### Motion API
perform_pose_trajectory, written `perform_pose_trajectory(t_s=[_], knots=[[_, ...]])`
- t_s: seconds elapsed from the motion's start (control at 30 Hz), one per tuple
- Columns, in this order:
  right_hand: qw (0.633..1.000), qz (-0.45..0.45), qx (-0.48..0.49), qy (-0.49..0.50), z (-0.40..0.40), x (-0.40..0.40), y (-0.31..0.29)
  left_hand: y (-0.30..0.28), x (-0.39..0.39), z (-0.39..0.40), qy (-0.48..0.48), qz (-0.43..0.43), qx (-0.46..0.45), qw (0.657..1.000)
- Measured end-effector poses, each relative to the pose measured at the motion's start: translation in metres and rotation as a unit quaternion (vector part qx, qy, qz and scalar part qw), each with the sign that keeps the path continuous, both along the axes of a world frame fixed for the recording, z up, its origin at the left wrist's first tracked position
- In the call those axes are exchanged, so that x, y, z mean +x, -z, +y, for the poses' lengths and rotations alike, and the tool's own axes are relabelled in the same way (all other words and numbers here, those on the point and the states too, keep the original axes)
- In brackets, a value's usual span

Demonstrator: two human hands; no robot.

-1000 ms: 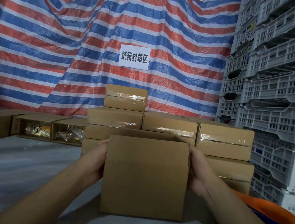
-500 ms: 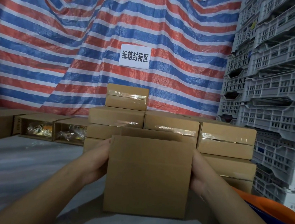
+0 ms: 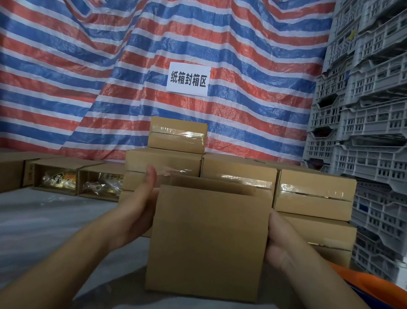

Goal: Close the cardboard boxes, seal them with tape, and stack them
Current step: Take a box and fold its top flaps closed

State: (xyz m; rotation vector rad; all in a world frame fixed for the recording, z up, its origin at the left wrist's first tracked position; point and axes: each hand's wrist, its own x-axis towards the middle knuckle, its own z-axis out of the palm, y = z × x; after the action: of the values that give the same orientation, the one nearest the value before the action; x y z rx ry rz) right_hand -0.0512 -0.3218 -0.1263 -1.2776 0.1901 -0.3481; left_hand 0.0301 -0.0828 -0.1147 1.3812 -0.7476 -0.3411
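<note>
Two hands flank a plain cardboard box (image 3: 206, 243) that stands in the middle foreground on a pale grey surface (image 3: 21, 232), its broad near flap upright and facing the camera, with a second flap edge showing just behind its top. The left hand (image 3: 135, 212) lies against the box's left side with fingers straight and pointing up, the fingertips rising above the flap's top edge; it presses flat rather than curling round anything. The right hand (image 3: 279, 243) meets the box's right edge, but its fingers are hidden behind the cardboard, so I cannot tell whether they grip or lie flat. Directly behind the box sits a stack of sealed boxes (image 3: 313, 194), clear tape glinting across their seams, and a single smaller taped box (image 3: 177, 134) crowns the stack at the left. Further left along the surface, open boxes (image 3: 79, 177) lie on their sides, showing packets inside. Behind everything hangs a red, white and blue striped tarpaulin (image 3: 83, 59) carrying a white sign (image 3: 188, 79) with black characters. Grey plastic crates (image 3: 381, 114) tower along the right, and an orange and blue object (image 3: 379, 287) of unclear kind shows at the lower right.
</note>
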Motion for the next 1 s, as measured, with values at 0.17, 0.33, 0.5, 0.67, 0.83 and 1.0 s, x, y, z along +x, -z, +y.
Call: perform_pose_trajectory(t_s=[0.17, 0.33, 0.5, 0.67, 0.83, 1.0], knots=[[1.0, -0.001, -0.007, 0.007, -0.001, 0.002, 0.001, 0.001, 0.001, 0.001, 0.007, 0.009, -0.004, 1.0], [1.0, 0.003, 0.01, -0.002, -0.004, 0.003, 0.001, 0.006, 0.008, -0.01, -0.081, 0.029, 0.014, 0.996], [0.999, -0.012, -0.002, -0.053, -0.008, 0.001, -0.002, 0.01, 0.016, -0.012, -0.092, 0.065, 0.008, 0.994], [0.995, 0.006, -0.083, -0.063, -0.013, 0.0, -0.004, 0.011, 0.015, -0.014, -0.12, 0.051, -0.02, 0.991], [0.993, 0.001, -0.082, -0.085, -0.015, 0.003, -0.001, 0.009, 0.016, -0.01, -0.088, -0.037, -0.052, 0.994], [0.983, -0.08, -0.162, -0.035, -0.013, 0.001, -0.003, 0.007, 0.015, -0.006, -0.17, -0.135, -0.008, 0.976]])
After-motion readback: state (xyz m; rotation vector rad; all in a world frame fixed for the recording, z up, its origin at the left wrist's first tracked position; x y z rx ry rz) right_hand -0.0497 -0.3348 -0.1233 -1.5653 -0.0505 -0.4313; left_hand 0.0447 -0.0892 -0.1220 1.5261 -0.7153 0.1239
